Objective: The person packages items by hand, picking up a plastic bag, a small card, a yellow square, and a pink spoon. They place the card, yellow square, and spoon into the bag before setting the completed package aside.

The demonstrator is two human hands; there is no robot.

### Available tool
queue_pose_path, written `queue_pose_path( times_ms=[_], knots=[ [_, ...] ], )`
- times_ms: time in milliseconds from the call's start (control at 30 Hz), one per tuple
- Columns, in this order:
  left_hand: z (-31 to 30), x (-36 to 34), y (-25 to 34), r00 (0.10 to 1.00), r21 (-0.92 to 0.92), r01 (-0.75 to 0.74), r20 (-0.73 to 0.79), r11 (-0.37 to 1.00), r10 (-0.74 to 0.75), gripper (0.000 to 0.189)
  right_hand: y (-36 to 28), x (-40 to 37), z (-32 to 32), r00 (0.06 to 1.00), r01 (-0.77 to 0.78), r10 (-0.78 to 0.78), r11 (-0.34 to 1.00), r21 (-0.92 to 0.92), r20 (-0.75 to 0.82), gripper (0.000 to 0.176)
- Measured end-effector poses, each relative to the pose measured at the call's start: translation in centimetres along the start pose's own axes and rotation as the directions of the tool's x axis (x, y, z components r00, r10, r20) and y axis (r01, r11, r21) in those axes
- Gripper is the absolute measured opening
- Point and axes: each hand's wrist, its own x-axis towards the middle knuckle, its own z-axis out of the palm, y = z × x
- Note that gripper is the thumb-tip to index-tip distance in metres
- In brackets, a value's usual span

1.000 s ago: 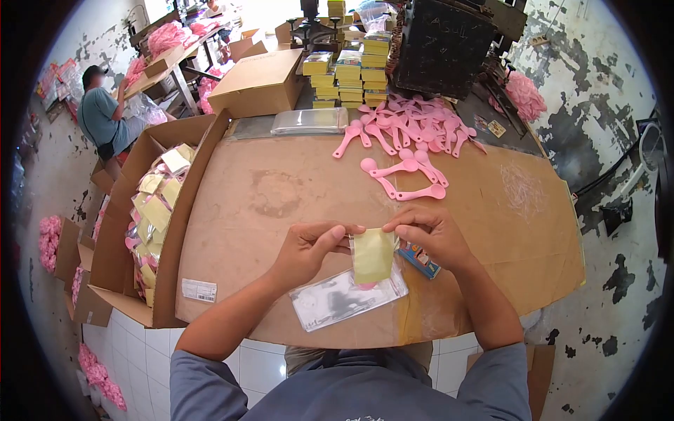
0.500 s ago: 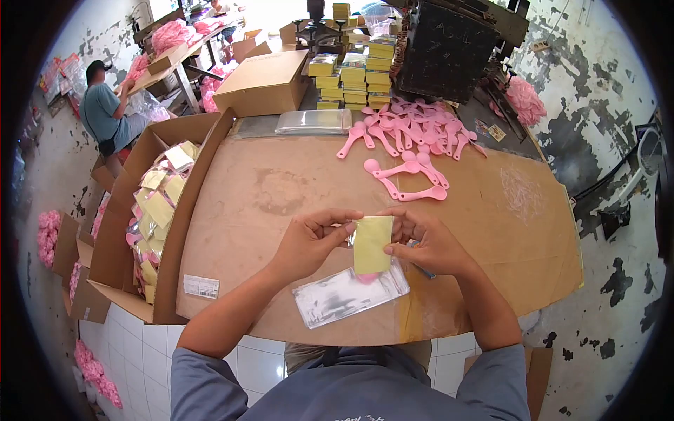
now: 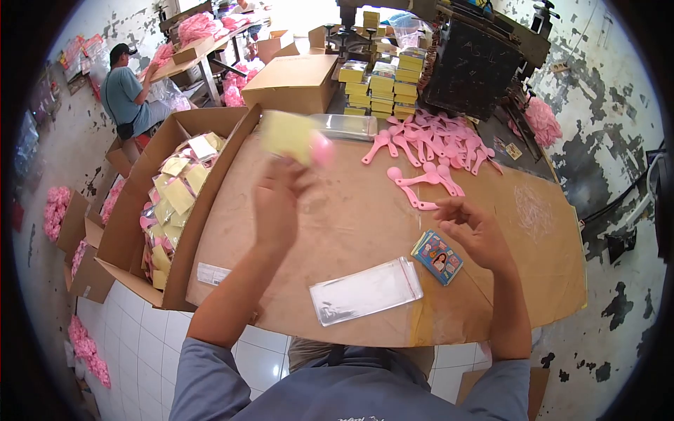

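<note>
My left hand (image 3: pixel 279 200) is raised over the left part of the table, closed on a packet (image 3: pixel 289 137) with a yellow card and a pink spoon's round bowl at its right end; both are smeared by motion. Near the small group of pink measuring spoons (image 3: pixel 420 179) hovers my right hand (image 3: pixel 472 228), its fingers bent but apart, holding nothing. Below that hand lies a stack of picture cards (image 3: pixel 438 257) with a blue printed face. A pile of clear plastic sleeves (image 3: pixel 365 291) rests at the table's front. Farther back is a larger heap of pink spoons (image 3: pixel 442 140).
An open carton (image 3: pixel 184 242) full of similar packets stands left of the table. At the back are a closed carton (image 3: pixel 291 81), stacks of yellow-edged cards (image 3: pixel 382 84) and a dark machine (image 3: pixel 472 67). Another person (image 3: pixel 125 98) sits at the far left.
My left hand has moved up and left with the packet, away from my right hand. My right hand has let go and moved right. The card stack is now uncovered.
</note>
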Motion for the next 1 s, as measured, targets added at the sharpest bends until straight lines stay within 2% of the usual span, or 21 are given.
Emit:
queue_pose_path(
  times_ms=[67,100,133,200,233,267,300,333,400,433,533,600,700,800,867,900,933,1000],
  knots=[
    [1.0,1.1,2.7,0.984,-0.236,-0.096,-0.171,0.967,0.056,0.043,1.1,-0.7,-1.3,0.999,-0.041,0.041,0.982,-0.187,-0.006,0.038],
    [0.6,1.4,2.1,0.983,-0.246,-0.086,-0.180,0.965,0.041,0.043,1.5,-1.0,-1.5,0.998,-0.062,0.061,0.959,-0.277,-0.013,0.038],
    [0.0,1.4,0.6,0.997,-0.070,-0.020,-0.079,0.997,0.014,0.043,1.6,-1.3,-1.5,0.997,-0.076,0.079,0.934,-0.349,-0.004,0.040],
    [-0.6,0.1,-2.1,0.991,0.295,0.060,0.094,0.954,-0.092,0.044,1.7,-1.9,-1.4,0.993,-0.094,0.117,0.866,-0.491,0.015,0.043],
    [-0.3,-0.9,-2.7,0.949,0.550,0.026,0.248,0.835,-0.194,0.043,2.3,-2.2,-1.3,0.995,-0.072,0.099,0.872,-0.485,0.030,0.041],
    [0.4,-2.2,-3.0,0.873,0.753,-0.061,0.359,0.656,-0.331,0.043,3.3,-2.4,-1.1,0.996,-0.052,0.082,0.878,-0.477,0.043,0.039],
    [0.9,-3.6,-3.4,0.817,0.799,-0.168,0.441,0.577,-0.373,0.041,3.9,-2.5,-1.0,0.997,-0.032,0.064,0.884,-0.467,0.052,0.037],
    [1.2,-4.7,-3.8,0.747,0.822,-0.282,0.512,0.495,-0.424,0.039,3.9,-2.3,-1.0,0.989,-0.103,0.137,0.909,-0.404,0.058,0.034],
    [1.5,-5.9,-3.8,0.683,0.770,-0.471,0.627,0.430,-0.374,0.030,4.1,-2.2,-1.0,0.954,-0.259,0.290,0.927,-0.272,0.078,0.029],
    [1.7,-6.2,-4.1,0.640,0.729,-0.559,0.682,0.395,-0.353,0.026,4.3,-2.2,-1.0,0.949,-0.285,0.308,0.930,-0.232,0.071,0.027],
    [1.0,-6.1,-5.0,0.594,0.703,-0.515,0.705,0.490,-0.386,0.023,5.0,-2.2,-1.0,0.935,-0.345,0.353,0.930,-0.124,0.045,0.022],
    [1.5,-5.8,-4.1,0.594,0.747,-0.426,0.656,0.510,-0.465,0.020,5.2,-2.3,-1.1,0.929,-0.366,0.368,0.928,-0.071,0.026,0.021],
    [1.8,-5.8,-3.9,0.612,0.771,-0.362,0.620,0.523,-0.491,0.016,5.4,-2.3,-1.2,0.964,-0.263,0.263,0.949,-0.173,-0.024,0.017],
    [2.1,-5.8,-3.5,0.635,0.809,-0.261,0.555,0.527,-0.537,0.015,3.4,-2.0,-1.0,0.951,-0.308,0.288,0.916,-0.255,-0.114,0.016],
    [2.1,-5.8,-3.5,0.645,0.809,-0.174,0.525,0.562,-0.556,0.015,3.2,-2.5,-0.7,0.969,-0.245,0.245,0.969,-0.032,-0.023,0.014],
    [2.0,-5.9,-3.7,0.649,0.791,-0.134,0.525,0.597,-0.550,0.016,3.2,-2.8,-0.5,0.976,-0.216,0.216,0.973,0.084,0.018,0.014],
    [1.8,-5.9,-3.9,0.654,0.770,-0.095,0.526,0.631,-0.544,0.017,2.9,-2.8,0.1,0.992,-0.097,0.086,0.989,0.113,0.095,0.014],
    [1.7,-6.0,-4.1,0.646,0.781,-0.166,0.547,0.602,-0.532,0.019,2.2,-2.5,1.9,0.956,0.138,-0.182,0.971,0.196,0.230,0.015]
  ],
)
